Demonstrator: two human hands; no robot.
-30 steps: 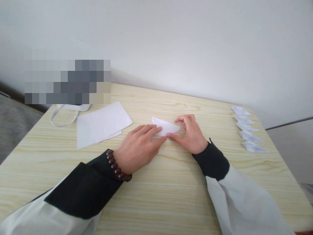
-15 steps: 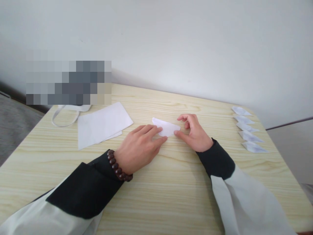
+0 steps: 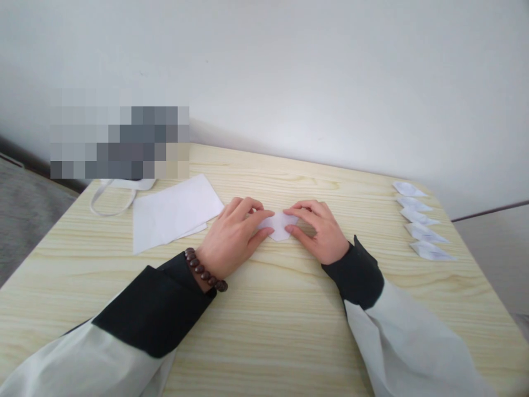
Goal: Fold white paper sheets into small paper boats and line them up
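Observation:
A small folded piece of white paper [image 3: 280,227] lies between my hands over the middle of the table. My left hand [image 3: 233,234] grips its left end between thumb and fingers. Its right end sits between the thumb and fingertips of my right hand [image 3: 324,229]. Both ends of the folded paper are partly covered by my fingers. A dark beaded bracelet [image 3: 202,271] circles my left wrist.
White paper sheets [image 3: 173,212] lie on the wood-grain table [image 3: 264,331] to the left, overlapping. Several folded paper pieces [image 3: 420,216] form a column at the right. A white strap or cord [image 3: 111,213] and a pixelated area are at the back left, before a pale wall.
My right hand has closed on the right end of the folded paper. My left hand has shifted from pressing it to pinching the left end, and the paper has turned slightly.

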